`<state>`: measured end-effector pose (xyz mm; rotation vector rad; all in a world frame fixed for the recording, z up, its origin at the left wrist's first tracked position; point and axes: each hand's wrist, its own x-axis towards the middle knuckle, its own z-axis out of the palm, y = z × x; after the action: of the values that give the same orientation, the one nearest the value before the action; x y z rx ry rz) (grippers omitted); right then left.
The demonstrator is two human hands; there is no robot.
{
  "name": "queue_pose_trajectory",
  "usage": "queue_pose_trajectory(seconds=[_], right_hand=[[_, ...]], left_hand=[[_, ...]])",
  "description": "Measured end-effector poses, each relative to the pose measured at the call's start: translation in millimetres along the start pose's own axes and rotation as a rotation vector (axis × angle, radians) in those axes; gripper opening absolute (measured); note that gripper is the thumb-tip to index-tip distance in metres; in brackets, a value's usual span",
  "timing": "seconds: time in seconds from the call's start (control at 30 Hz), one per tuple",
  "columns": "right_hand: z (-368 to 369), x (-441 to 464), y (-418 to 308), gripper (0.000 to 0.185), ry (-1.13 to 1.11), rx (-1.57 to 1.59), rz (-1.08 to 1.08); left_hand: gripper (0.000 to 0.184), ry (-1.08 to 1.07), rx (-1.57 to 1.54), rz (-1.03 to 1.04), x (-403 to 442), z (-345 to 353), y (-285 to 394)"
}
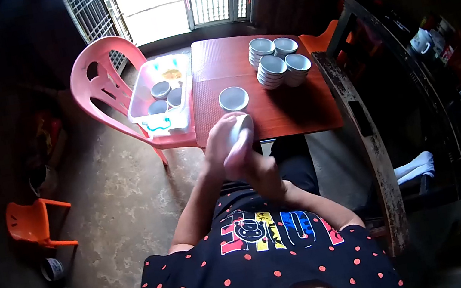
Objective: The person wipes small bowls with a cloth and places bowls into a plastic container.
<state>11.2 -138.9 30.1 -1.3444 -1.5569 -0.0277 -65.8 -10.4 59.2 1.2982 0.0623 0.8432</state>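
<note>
The bowl (244, 125) is up off the table (208, 62), held at its near edge in front of the person's body, close to a single bowl (233, 99) that sits on the wood. From where I stand, the left grip (220, 142) is closed round its side, while the right grip (262, 171) holds what looks like a pale pink cloth (238, 158) against it; blur hides the fingertips, so I can't tell how tight either one is. I'd judge the bowl light enough for one hand, stiff and glazed like ceramic, so it won't give under a squeeze but could chip or crack if knocked. Any damp on it would make that smooth wall slippery. The surest hold, to my eye, is fingers spread under the curved outside with the thumb over the rim, rather than a pinch at the lip. The stacked bowls (273, 67) further over on the table look steady but brittle, best steadied from low down; three loose bowls (161, 90) sit in a plastic tub (180, 122) on the pink chair (78, 84).
</note>
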Motion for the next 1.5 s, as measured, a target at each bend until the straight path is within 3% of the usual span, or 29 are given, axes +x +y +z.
queue_pose_trajectory(seconds=[0.03,0.07,0.1,0.2,0.27,0.3,0.33,0.43,0.47,0.5,0.53,0.57,0.6,0.63,0.73,0.8,0.83,0.9,0.97,1.07,1.1,1.13,1.17,1.23,1.27,1.33,1.4,1.47,1.5], right_hand=[[4,-6,9,0.032,-0.046,-0.124,-0.196],[2,-5,17,0.029,-0.029,-0.087,-0.272],[-4,-5,21,0.026,-0.041,-0.108,-0.204],[-10,-8,2,0.025,-0.006,0.192,0.413],[-22,16,-10,0.022,0.255,0.91,0.655],[-29,28,-12,0.018,0.305,1.33,0.779],[-34,30,-12,0.017,0.247,1.315,0.747],[-28,18,-10,0.018,0.164,0.695,0.487],[-35,10,-12,0.023,0.019,0.278,0.346],[-36,7,-1,0.026,-0.032,-0.042,-0.033],[-33,5,8,0.027,-0.028,-0.14,-0.177],[-31,4,15,0.028,-0.024,-0.236,-0.321],[-31,1,19,0.029,-0.051,-0.302,-0.374],[-27,-3,22,0.026,-0.031,-0.25,-0.3],[-11,-19,27,0.019,0.086,-0.129,-0.071],[-14,-16,20,0.018,0.103,0.181,0.316],[-16,-14,15,0.018,0.111,0.339,0.508],[-31,14,-4,0.022,0.352,1.17,0.708],[-35,17,-3,0.022,0.396,1.178,0.718],[-46,6,4,0.022,0.147,0.71,0.64],[-46,0,2,0.027,0.075,0.592,0.539],[-48,-2,6,0.028,-0.026,0.256,0.221],[-49,-4,10,0.03,-0.123,-0.079,-0.098],[-37,-6,13,0.028,-0.16,-0.215,-0.257],[-32,-10,13,0.027,-0.156,-0.237,-0.231],[-28,-14,6,0.025,-0.134,-0.193,-0.052],[-29,-13,-10,0.024,-0.093,-0.048,0.261],[-33,6,-16,0.021,0.158,0.387,0.425],[-37,15,-18,0.022,0.227,0.685,0.57]], left_hand=[[0.03,0.038,-0.69,-0.499,-1,-2,3],[0.033,-0.105,-0.681,-0.49,0,2,10],[0.031,0.166,-0.528,-0.479,0,8,-6],[0.028,0.27,0.116,-0.183,-1,21,-22],[0.038,0.077,0.834,0.444,-5,17,-31],[0.041,0.133,0.64,0.386,-8,21,-27],[0.046,0.084,0.65,0.366,-9,20,-24],[0.051,0.244,-0.194,0.038,-5,32,-25],[0.058,0.223,-0.388,-0.3,-2,25,-14],[0.058,0.1,-0.269,-0.353,-1,15,-19],[0.057,-0.03,-0.145,-0.389,-1,5,-24],[0.057,-0.03,-0.797,-0.638,6,-1,-21],[0.055,-0.068,-0.912,-0.722,3,4,-14],[0.052,0.189,-0.707,-0.747,4,9,-25],[0.041,0.215,-0.184,-0.398,-4,37,-18],[0.045,0.124,0.293,-0.091,-9,38,-21],[0.047,0.167,0.088,-0.095,-9,31,-38],[0.052,0.057,0.253,0.149,-8,26,-43],[0.053,0.047,0.439,0.29,-8,22,-44],[0.054,0.005,0.116,-0.107,-6,26,-30],[0.057,-0.048,-0.351,-0.349,-2,23,-22],[0.063,0.012,-0.792,-0.622,2,19,-14],[0.071,0.032,-0.793,-0.765,3,13,-9],[0.068,-0.082,-0.801,-0.774,3,17,-2],[0.059,0.031,-0.789,-0.752,2,11,-14],[0.05,0.04,0.153,-0.265,-3,9,-46],[0.032,0.174,-0.087,-0.311,-10,29,-18],[0.032,0.092,0.706,0.444,-13,45,-19],[0.033,0.106,0.799,0.611,-11,46,-20]])
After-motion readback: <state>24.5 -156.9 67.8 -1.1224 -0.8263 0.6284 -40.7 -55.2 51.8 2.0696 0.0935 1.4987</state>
